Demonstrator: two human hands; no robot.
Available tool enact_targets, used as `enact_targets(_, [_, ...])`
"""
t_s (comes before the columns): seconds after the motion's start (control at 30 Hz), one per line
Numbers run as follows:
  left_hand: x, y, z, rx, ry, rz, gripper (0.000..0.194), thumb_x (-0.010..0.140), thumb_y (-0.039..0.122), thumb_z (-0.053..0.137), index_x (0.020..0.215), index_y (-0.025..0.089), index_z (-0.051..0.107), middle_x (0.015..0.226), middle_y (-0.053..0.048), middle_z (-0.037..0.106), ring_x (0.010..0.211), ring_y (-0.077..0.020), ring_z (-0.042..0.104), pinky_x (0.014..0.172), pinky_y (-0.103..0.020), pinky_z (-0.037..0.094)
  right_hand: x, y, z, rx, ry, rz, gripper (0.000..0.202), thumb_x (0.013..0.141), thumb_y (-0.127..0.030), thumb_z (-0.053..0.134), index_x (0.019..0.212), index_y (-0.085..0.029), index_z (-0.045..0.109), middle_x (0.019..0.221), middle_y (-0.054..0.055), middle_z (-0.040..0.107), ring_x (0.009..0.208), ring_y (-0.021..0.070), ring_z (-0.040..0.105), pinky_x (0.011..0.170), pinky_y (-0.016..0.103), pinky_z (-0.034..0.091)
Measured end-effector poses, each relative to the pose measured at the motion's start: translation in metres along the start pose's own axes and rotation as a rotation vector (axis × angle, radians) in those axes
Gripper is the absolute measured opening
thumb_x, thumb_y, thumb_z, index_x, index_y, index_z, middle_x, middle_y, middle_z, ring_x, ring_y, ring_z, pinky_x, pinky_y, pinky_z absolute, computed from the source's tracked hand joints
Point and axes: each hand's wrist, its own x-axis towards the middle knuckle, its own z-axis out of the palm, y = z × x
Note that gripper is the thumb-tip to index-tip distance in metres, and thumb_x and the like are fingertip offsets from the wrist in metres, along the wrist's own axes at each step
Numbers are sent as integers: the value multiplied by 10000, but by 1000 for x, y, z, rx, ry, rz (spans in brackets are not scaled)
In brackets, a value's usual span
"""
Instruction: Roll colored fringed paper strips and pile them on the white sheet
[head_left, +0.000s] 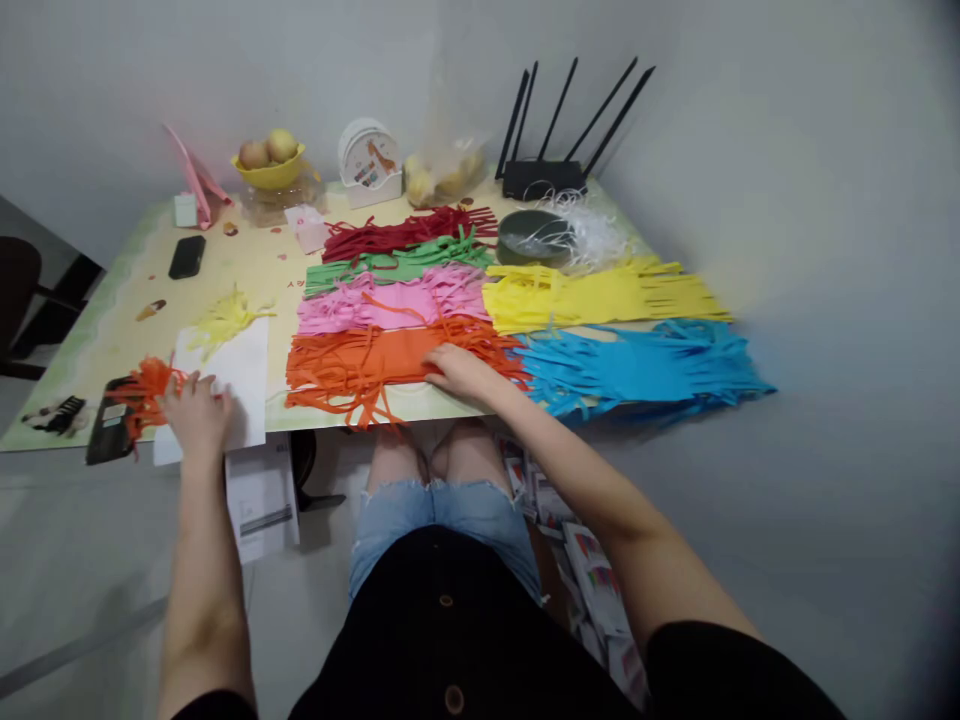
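The left hand (196, 408) is bending at an orange tuft (148, 385), the right hand (461, 374) at the light, floppy orange bunch (397, 354) on the table (259, 258), best held mid-flat; I can't tell if either is gripping.

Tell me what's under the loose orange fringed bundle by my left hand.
A dark, flat rectangular object shows partly under the orange bundle of thin strips. Whatever the dense strips and your left hand cover cannot be seen.

Head-worn view, forward and down
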Motion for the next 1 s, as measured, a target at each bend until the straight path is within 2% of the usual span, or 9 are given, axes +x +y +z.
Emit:
enact_targets(0.03, [-2, 22, 3, -38, 18, 53, 285, 824, 285, 579, 1054, 153, 685, 1331, -182, 641, 1422, -391, 400, 1182, -605, 271, 1, 1, 0, 0, -4, 13, 266, 948, -198, 593, 1141, -63, 716, 1157, 181, 711, 1120, 258, 627, 983, 326, 446])
enact_targets(0.1, [-4, 77, 9, -195, -36, 212, 295, 883, 294, 545, 1112, 167, 680, 1291, -155, 667, 1328, -314, 518, 1161, -512, 352, 3, 3, -1, 3, -17, 34, 245, 967, -189, 565, 1119, -101, 736, 1155, 143, 725, 1115, 226, 635, 981, 289, 433])
enact_targets(0.17, [-6, 137, 20, -370, -300, 393, 277, 926, 291, 511, 1107, 184, 691, 1213, -114, 710, 1190, -252, 618, 1100, -434, 435, 5, 2, -3, 2, -26, 64, 242, 974, -170, 545, 1086, -123, 754, 1146, 117, 738, 1099, 208, 648, 969, 266, 429])
enact_targets(0.23, [-7, 190, 34, -427, -568, 471, 264, 913, 296, 568, 1089, 163, 714, 1213, -122, 712, 1169, -243, 632, 1080, -388, 450, 6, -1, -5, -5, -17, 112, 247, 972, -167, 540, 1078, -124, 759, 1143, 120, 739, 1089, 214, 656, 947, 266, 434])
enact_targets(0.33, [-4, 233, 56, -412, -721, 491, 247, 846, 304, 678, 1009, 135, 754, 1114, -133, 750, 1059, -257, 681, 991, -359, 500, 8, -6, -6, -14, 9, 184, 241, 961, -188, 552, 1061, -119, 760, 1133, 142, 730, 1075, 238, 660, 908, 284, 448])
enact_targets(0.43, [2, 239, 68, -390, -785, 459, 245, 811, 310, 710, 968, 134, 776, 1016, -114, 778, 939, -246, 710, 895, -328, 528, 10, -8, -5, -4, 30, 225, 201, 938, -198, 585, 1011, -131, 760, 1115, 137, 725, 1064, 241, 660, 887, 285, 457])
enact_targets(0.6, [9, 233, 68, -361, -821, 416, 219, 828, 272, 653, 952, 153, 788, 967, -73, 788, 896, -212, 710, 853, -280, 517, 13, -5, -2, 27, 65, 267, 180, 909, -161, 602, 1033, -132, 729, 1103, 127, 724, 1065, 245, 658, 875, 294, 468])
enact_targets(0.8, [8, 243, 68, -253, -764, 361, 235, 861, 214, 560, 939, 139, 768, 925, -88, 778, 852, -208, 690, 831, -283, 506, 17, 4, -13, 108, 35, 252, 266, 929, -346, 657, 1116, -169, 728, 1137, 77, 749, 1062, 192, 682, 893, 235, 475])
enact_targets(1.0, [13, 253, 73, -100, -672, 312, 294, 904, 210, 485, 1055, 115, 719, 1089, -174, 747, 1029, -270, 685, 907, -346, 498, 32, 4, -21, 40, 61, 389, 291, 977, -227, 503, 1147, -123, 716, 1159, 166, 736, 1131, 280, 679, 960, 339, 497])
